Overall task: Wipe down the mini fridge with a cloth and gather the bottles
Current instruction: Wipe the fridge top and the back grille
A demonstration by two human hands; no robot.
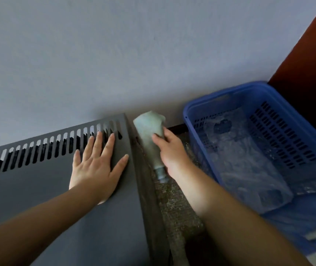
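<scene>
Grey metal topped the mini fridge, where the left hand lay flat, fingers straight and spread, fingertips reaching the vent slots toward 12 o'clock. Off the fridge's 3 o'clock edge, the right hand gripped a pale green bottle, fingers curled round its body, cap pointing toward 6 o'clock above the speckled floor. Farther toward 3 o'clock stood a blue basket holding clear plastic bottles.

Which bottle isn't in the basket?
The pale green bottle, gripped by the right hand beside the fridge; the clear bottles lie inside the blue basket.
</scene>
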